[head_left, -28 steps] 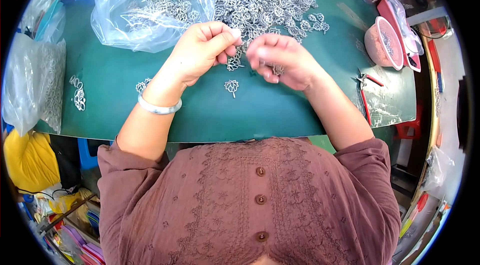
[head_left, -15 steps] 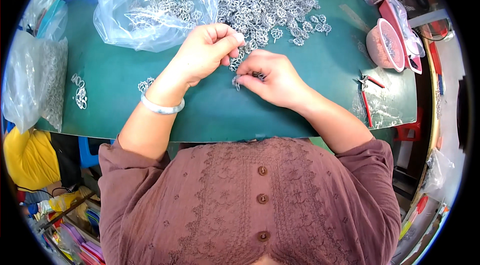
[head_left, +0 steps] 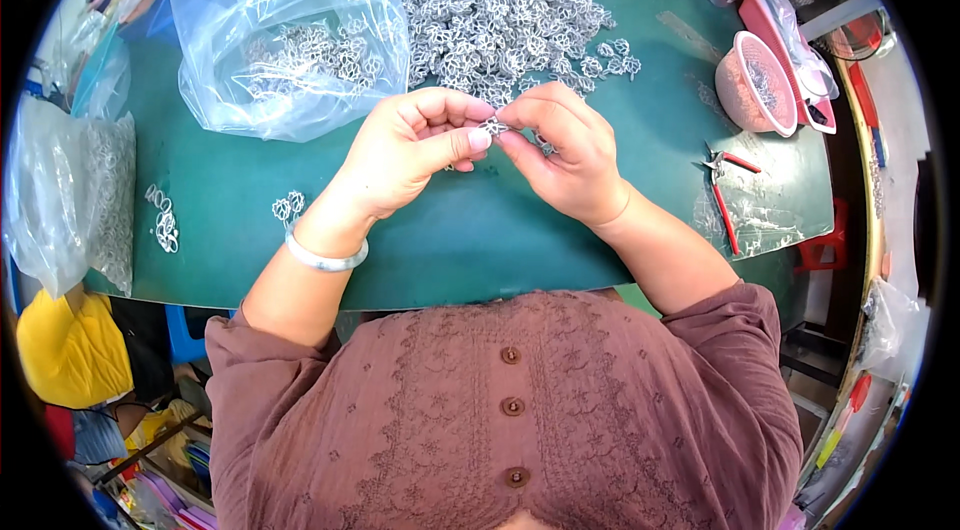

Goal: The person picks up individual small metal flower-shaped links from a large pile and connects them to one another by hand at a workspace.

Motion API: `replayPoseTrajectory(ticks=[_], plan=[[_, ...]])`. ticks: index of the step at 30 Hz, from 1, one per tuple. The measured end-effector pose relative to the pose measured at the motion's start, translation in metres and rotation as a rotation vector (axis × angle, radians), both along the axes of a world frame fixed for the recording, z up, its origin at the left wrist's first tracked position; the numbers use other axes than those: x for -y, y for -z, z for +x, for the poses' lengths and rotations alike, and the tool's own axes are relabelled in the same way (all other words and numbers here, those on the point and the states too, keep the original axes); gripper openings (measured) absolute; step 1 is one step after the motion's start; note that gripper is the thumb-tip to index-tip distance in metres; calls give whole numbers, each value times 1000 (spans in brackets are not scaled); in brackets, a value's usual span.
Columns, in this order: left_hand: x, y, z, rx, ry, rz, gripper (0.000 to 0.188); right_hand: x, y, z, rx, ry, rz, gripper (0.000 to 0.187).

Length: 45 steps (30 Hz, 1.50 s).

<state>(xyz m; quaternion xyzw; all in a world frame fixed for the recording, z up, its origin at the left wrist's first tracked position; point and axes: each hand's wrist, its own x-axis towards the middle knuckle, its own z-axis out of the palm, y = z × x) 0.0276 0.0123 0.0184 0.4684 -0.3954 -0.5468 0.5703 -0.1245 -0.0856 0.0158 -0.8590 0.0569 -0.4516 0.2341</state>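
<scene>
Between my two hands is a small grey metal openwork piece (head_left: 493, 127), shaped like a flower or star outline. My left hand (head_left: 415, 145), with a pale bangle (head_left: 325, 258) on its wrist, pinches it between thumb and fingers. From the other side my right hand (head_left: 567, 152) grips the same piece with thumb and forefinger. More grey metal shows under the right hand's curled fingers, mostly hidden. Just beyond my hands rises a large heap of similar pieces (head_left: 500, 15). A couple of such pieces (head_left: 288, 207) lie beside my left wrist.
A clear plastic bag (head_left: 215, 100) holding more pieces lies open at the back left. A filled bag (head_left: 110, 200) stands at the left edge, near some loose rings (head_left: 163, 220). On the right are red-handled pliers (head_left: 722, 195) and a pink basket (head_left: 740, 90). The green table (head_left: 480, 240) curves in front.
Both hands have come together, and the metal piece is now gripped from both sides. Before, they were apart, with the right hand lower. The whole view has shifted slightly.
</scene>
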Motion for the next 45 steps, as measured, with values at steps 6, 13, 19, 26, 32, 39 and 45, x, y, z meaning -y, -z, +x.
replayPoseTrajectory(ticks=[6, 13, 19, 26, 32, 39, 45], plan=[[0, -1, -2, 81, -29, -30, 22, 1, 0, -1, -34, -19, 128, 20], [0, -1, -3, 85, -28, 10, 21, 1, 1, -2, -67, -55, 252, 18], [1, 0, -4, 62, -30, -2, 20, 2, 2, -2, -68, -64, 267, 15], [4, 2, 8, 100, -125, 24, 17, 44, -19, -24, 59, -89, 1043, 6], [6, 0, 10, 155, -179, 63, 17, 154, -67, -139, 266, 503, 538, 12], [6, 4, 10, 228, -210, 68, 16, 220, -63, -209, -244, 1221, -83, 30], [8, 6, 10, 247, -205, 70, 16, 194, -64, -182, -253, 1007, 118, 34]])
